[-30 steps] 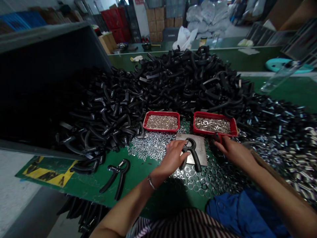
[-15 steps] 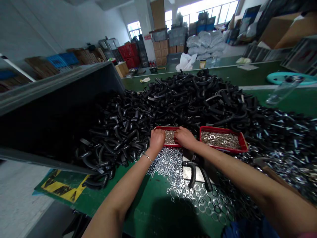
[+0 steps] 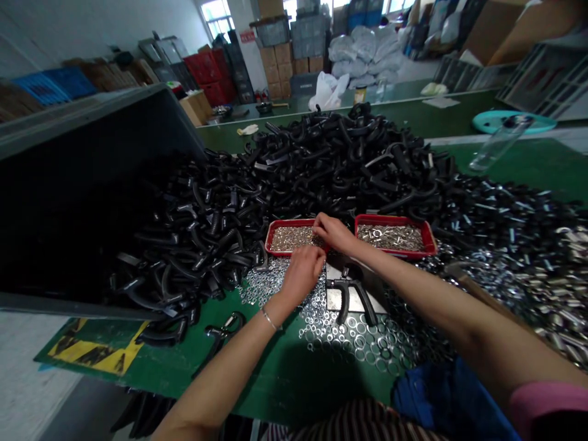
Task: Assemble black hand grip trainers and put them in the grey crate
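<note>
My right hand point(image 3: 334, 233) reaches over the right end of a red tray point(image 3: 277, 229) of small metal parts, fingers curled into the parts; what they pinch is too small to see. My left hand point(image 3: 303, 272) hovers just below that tray, over a heap of small silver washers point(image 3: 271, 282), fingers curled down and hidden. A black hand-grip piece point(image 3: 351, 297) lies on a grey metal plate point(image 3: 333, 300) right of my left hand.
A second red tray point(image 3: 394, 236) of metal pieces sits to the right. A big pile of black grip handles point(image 3: 298, 171) fills the green table point(image 3: 285, 373) behind. Larger rings point(image 3: 367, 343) and springs point(image 3: 528, 269) lie right. A dark bin point(image 3: 82, 202) stands left; an assembled gripper point(image 3: 220, 334) lies near.
My left hand has drawn back from the left red tray to the washer heap below it. My right hand stays at the tray. The camera has tilted down slightly.
</note>
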`<state>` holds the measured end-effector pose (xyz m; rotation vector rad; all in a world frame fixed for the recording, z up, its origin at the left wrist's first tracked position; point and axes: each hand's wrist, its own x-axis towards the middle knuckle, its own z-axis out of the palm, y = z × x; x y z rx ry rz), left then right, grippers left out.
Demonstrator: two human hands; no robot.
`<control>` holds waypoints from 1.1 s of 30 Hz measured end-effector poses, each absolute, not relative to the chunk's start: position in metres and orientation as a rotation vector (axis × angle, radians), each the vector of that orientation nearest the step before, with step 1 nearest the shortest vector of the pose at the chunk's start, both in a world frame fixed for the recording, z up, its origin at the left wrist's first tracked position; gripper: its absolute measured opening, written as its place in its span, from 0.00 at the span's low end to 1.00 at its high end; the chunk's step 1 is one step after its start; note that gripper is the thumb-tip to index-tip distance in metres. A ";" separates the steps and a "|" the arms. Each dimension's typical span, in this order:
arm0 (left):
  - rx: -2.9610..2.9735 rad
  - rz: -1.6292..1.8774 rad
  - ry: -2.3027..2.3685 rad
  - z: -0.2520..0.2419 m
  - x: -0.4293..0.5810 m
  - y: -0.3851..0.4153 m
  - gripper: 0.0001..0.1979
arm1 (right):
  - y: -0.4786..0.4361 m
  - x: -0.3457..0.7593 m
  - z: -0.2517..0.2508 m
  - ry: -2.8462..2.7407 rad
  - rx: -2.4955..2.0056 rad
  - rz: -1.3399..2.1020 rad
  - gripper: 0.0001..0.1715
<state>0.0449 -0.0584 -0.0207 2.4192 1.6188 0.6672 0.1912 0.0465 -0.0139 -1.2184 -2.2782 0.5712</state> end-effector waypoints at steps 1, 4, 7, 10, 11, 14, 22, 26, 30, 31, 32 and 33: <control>2.424 0.639 1.510 -0.023 0.057 -0.071 0.06 | 0.043 0.198 -0.011 -2.233 -1.214 0.606 0.08; 2.446 0.540 1.397 -0.033 0.084 -0.092 0.06 | 0.021 0.228 -0.003 -2.026 -1.205 0.809 0.10; 2.519 0.477 1.430 -0.042 0.096 -0.094 0.08 | -0.016 0.268 -0.005 -1.699 -1.204 1.102 0.13; 2.611 0.439 1.438 -0.046 0.098 -0.093 0.11 | -0.051 0.304 -0.017 -1.571 -1.253 1.180 0.14; 2.627 0.437 1.443 -0.047 0.098 -0.093 0.11 | -0.060 0.313 -0.022 -1.577 -1.276 1.167 0.13; 2.618 0.443 1.489 -0.047 0.098 -0.098 0.11 | -0.078 0.326 -0.033 -1.621 -1.314 1.134 0.11; 2.804 0.387 1.473 -0.051 0.100 -0.100 0.10 | -0.089 0.311 -0.047 -1.598 -1.239 1.302 0.10; 2.930 0.268 1.350 -0.050 0.098 -0.102 0.10 | -0.090 0.308 -0.049 -1.685 -1.261 1.146 0.09; 2.881 0.292 1.230 -0.049 0.092 -0.102 0.10 | -0.091 0.303 -0.054 -1.975 -1.177 0.699 0.08; 2.795 0.366 1.232 -0.048 0.090 -0.101 0.09 | -0.091 0.302 -0.056 -2.046 -1.142 0.618 0.08; 2.680 0.463 1.242 -0.048 0.088 -0.099 0.09 | -0.091 0.300 -0.057 -2.110 -1.109 0.557 0.08; 2.545 0.571 1.257 -0.048 0.085 -0.098 0.08 | -0.091 0.298 -0.059 -2.162 -1.083 0.508 0.08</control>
